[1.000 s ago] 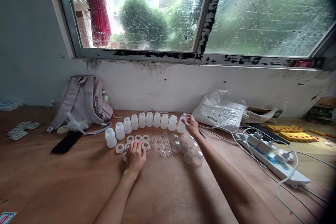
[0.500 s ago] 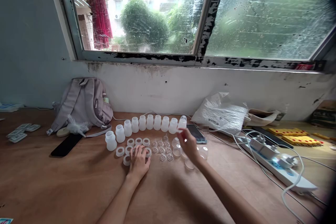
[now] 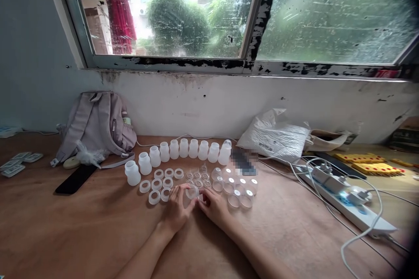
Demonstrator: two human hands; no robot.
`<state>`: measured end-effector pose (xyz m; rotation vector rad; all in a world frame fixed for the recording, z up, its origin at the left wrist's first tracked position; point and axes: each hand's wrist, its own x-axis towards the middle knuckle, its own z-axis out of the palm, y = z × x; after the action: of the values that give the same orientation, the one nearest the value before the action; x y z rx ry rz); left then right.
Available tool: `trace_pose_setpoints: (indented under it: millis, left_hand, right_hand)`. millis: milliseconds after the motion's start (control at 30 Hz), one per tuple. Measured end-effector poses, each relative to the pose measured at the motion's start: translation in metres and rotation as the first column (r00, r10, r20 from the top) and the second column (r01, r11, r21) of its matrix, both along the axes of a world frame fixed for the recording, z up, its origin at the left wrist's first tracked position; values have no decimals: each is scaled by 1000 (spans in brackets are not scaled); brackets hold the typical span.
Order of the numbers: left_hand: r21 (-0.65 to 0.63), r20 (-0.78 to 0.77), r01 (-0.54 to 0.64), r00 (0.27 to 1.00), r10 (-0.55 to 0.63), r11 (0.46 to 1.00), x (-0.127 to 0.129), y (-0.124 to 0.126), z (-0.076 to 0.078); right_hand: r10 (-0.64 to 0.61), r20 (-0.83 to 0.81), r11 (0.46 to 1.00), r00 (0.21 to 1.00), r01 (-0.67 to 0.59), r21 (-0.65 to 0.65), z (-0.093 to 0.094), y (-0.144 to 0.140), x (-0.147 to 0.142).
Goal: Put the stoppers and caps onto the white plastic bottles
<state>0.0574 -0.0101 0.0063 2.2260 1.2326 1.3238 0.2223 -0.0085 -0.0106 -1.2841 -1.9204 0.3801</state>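
Note:
A translucent screw ring (image 3: 192,196) is held upright in my left hand (image 3: 176,209), between thumb and fingers. Close against it, my right hand (image 3: 214,205) has its fingertips pinched together; what they grip is mostly hidden. To the left of the hands lie several white screw rings (image 3: 154,197). Small clear teats (image 3: 197,175) stand just beyond the fingers, some hidden by them. Right of my right hand are several clear domed caps (image 3: 233,201). Frosted baby bottles (image 3: 145,164) form a curved row behind; the rightmost bottle (image 3: 224,153) has a clear top on it.
A black phone (image 3: 76,178) and a grey backpack (image 3: 98,126) are at the left. A silvery plastic bag (image 3: 275,137) lies against the wall. On the right, a white power strip (image 3: 353,209) trails cables, with yellow pieces (image 3: 378,169) behind it.
My left hand has lifted a ring from the group and moved right. My right hand has come down and left from near the rightmost bottle to meet it.

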Motion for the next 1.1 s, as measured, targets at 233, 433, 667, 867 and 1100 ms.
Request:
trace_pose_setpoints:
  millis: [233,433,667,867,1100]
  left_hand:
    - [21,-89,91,992,-89,996,-2,-3,7]
    - [-15,-228,77,970,-78,997,2,-1,3]
    - [-71,-296,28,954,-48,997,2,0,0]
    - [-100,-338,31,939,-63,994,3,-1,0]
    - [-86,-230,40,971,-59,995,2,1,0]
  right_hand:
    - [106,-30,994,994,-107,-10,7,-12,-5]
    - [-75,-136,997,988,78,21,4,-6,-2]
    - [-55,-93,998,994,57,23,-1,-5,-2]
    - [-61,-79,998,995,62,11,-1,-6,-2]
    - [-30,-71,999,997,31,11,0,-6,0]
